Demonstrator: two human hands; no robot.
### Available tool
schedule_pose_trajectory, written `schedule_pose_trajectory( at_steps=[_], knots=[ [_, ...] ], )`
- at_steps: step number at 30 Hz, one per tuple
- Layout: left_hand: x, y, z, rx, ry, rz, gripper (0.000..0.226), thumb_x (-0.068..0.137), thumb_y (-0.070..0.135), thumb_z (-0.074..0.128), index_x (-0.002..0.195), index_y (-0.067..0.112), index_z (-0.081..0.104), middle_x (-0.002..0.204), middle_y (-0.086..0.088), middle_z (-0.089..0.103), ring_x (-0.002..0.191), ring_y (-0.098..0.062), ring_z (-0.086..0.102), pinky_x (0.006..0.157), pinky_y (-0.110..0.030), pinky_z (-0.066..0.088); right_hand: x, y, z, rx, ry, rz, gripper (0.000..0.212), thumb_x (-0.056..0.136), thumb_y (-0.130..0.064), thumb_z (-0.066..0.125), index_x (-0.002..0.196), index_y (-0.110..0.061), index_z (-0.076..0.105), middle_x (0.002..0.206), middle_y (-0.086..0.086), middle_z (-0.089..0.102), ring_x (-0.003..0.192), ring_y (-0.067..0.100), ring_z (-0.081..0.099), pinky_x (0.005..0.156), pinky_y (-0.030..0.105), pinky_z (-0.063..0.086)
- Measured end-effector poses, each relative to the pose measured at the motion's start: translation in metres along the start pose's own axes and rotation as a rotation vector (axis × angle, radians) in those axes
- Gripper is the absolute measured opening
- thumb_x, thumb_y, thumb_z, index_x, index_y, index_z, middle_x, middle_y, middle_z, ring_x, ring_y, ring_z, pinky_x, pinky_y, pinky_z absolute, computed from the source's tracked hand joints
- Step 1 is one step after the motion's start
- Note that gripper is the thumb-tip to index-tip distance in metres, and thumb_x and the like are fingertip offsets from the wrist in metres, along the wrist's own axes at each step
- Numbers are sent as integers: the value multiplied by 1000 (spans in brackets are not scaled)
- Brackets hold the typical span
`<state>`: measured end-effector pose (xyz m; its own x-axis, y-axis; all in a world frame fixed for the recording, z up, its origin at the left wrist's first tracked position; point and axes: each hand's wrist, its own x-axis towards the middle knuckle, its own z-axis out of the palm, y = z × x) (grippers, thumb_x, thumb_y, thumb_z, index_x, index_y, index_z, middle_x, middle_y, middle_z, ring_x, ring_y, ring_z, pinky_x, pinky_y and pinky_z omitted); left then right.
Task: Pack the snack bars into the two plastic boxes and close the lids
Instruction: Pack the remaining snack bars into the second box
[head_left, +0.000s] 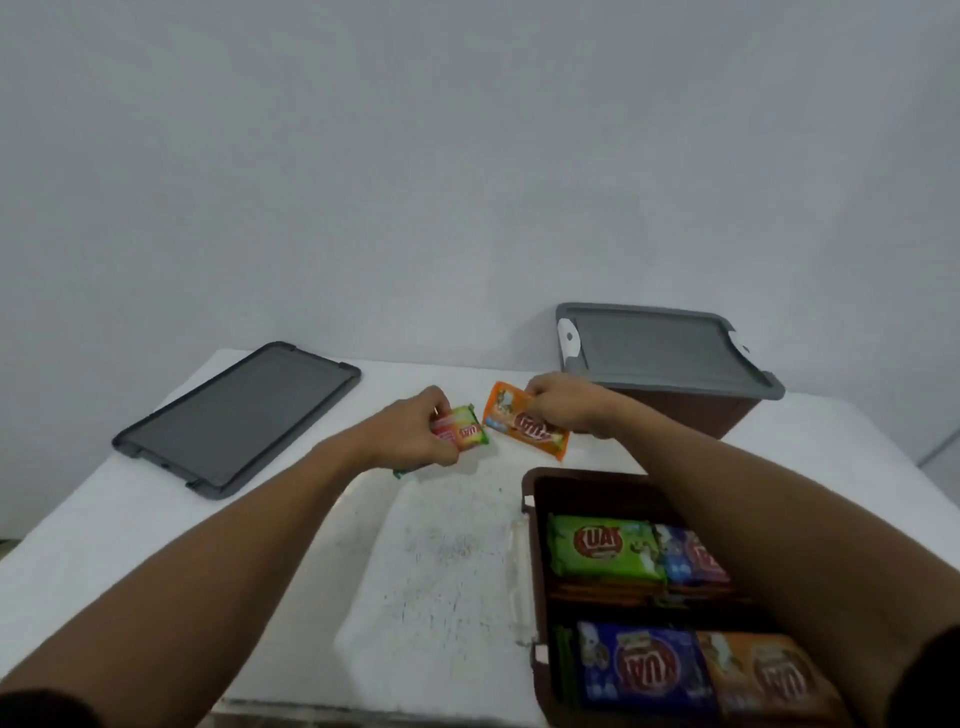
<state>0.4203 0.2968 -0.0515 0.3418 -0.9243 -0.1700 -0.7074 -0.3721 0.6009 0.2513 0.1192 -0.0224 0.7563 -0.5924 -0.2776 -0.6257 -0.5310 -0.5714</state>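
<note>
My left hand (415, 434) grips a red-and-green snack bar (465, 428) near the middle of the white table. My right hand (558, 408) pinches an orange snack bar (522, 428) just to its right, lifted and tilted. A sliver of green wrapper (401, 473) shows under my left wrist. The open brown box (530, 514) at the front right holds several bars: green (602, 545), blue (639, 670), orange (769, 675). My right forearm crosses over it. A second brown box (691, 413) stands at the back right with its grey lid (660, 348) on.
A loose dark grey lid (234, 415) lies flat at the back left of the white table (447, 561). A plain white wall stands close behind the table. The table's front edge runs just below the open box.
</note>
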Motion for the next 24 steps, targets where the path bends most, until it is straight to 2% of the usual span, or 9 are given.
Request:
schedule_pose_trajectory(
  at_steps=[2,4,7,9,13,16,18,21,24],
  knots=[
    [-2,6,0,-29,12,20,49,76,34,80,113,27,49,100,1,66,83,-17,66,67,-35,55,-14,1,-6,99,26,26,15,96,-19,51,89,-10,61,79,4,62,64,14,56,55,25,41],
    [-4,16,1,-58,19,56,53,73,43,86,110,29,51,99,2,68,86,-18,67,68,-34,54,-24,6,-9,214,-3,46,18,93,-32,58,94,-14,60,87,7,63,71,17,60,61,28,45],
    [-13,39,6,-73,3,110,55,71,54,87,107,30,53,96,3,68,84,-16,64,64,-29,46,-43,17,-11,229,1,22,59,71,-63,79,110,-23,60,108,7,65,91,21,66,71,33,52],
    [-18,54,8,-63,3,136,52,72,56,85,107,31,54,95,3,68,83,-17,64,63,-28,46,-58,21,-14,191,0,-17,71,61,-61,87,115,-27,56,114,4,63,101,22,66,80,36,56],
    [-28,84,16,-14,37,167,48,74,53,84,108,33,56,96,4,67,80,-14,63,55,-25,46,-92,35,-26,153,62,-115,60,68,-43,88,117,-25,58,112,1,65,100,21,64,84,35,54],
    [-35,107,20,24,77,194,50,73,54,82,113,34,60,101,6,65,88,-13,62,65,-27,47,-116,45,-41,62,100,-176,51,76,-42,83,118,-24,60,108,-2,65,97,19,63,77,30,51],
    [-43,124,25,-9,94,204,46,71,53,72,111,31,68,100,6,67,90,-15,62,69,-30,49,-130,56,-52,-11,118,-210,53,79,-47,79,123,-25,60,111,-2,64,99,18,62,82,33,51],
    [-55,148,32,-104,78,192,28,83,38,63,96,16,76,88,-2,72,82,-18,68,65,-30,56,-152,69,-66,-66,123,-265,53,82,-48,76,128,-26,62,109,-6,65,95,13,61,79,30,45],
    [-67,168,40,-200,1,184,18,96,20,58,97,9,71,93,-12,75,79,-26,74,62,-30,60,-171,81,-73,-58,99,-332,40,85,-40,75,121,-27,65,104,-7,67,92,12,64,81,30,48]
  ],
)
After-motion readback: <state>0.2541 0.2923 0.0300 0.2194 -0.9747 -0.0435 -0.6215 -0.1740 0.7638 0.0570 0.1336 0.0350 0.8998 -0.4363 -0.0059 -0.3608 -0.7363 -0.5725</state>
